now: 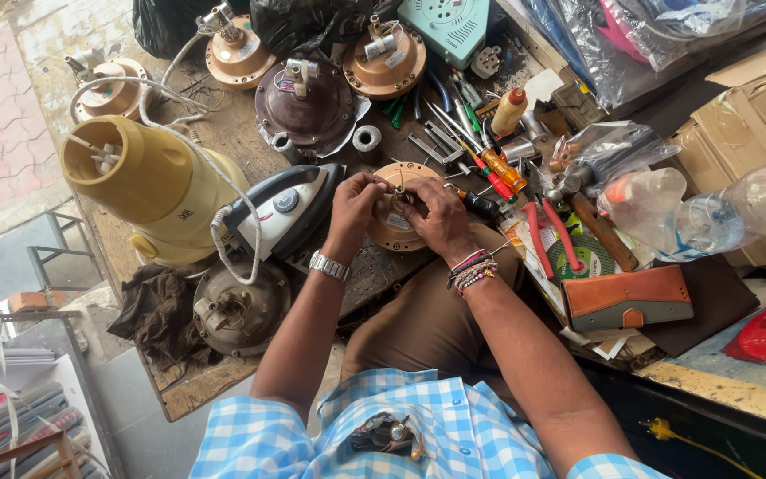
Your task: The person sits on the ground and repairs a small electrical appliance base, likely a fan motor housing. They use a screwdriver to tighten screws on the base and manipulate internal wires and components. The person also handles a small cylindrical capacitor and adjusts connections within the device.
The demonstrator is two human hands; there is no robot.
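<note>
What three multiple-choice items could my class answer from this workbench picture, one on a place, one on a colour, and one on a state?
1. Where does the clothes iron lie?
A. left of the hands
B. on the cardboard box
C. under the bottle

2. What colour is the large appliance body beside the iron?
A. blue
B. yellow
C. black

3. How are the two hands placed?
A. both on the round motor part
B. one holds pliers
C. both rest in the lap

Answers: 1 A, the iron sits just beyond the left hand. 2 B, its casing is plainly yellow. 3 A, the left hand and right hand both grip the round tan motor part, fingers at its centre.
</note>
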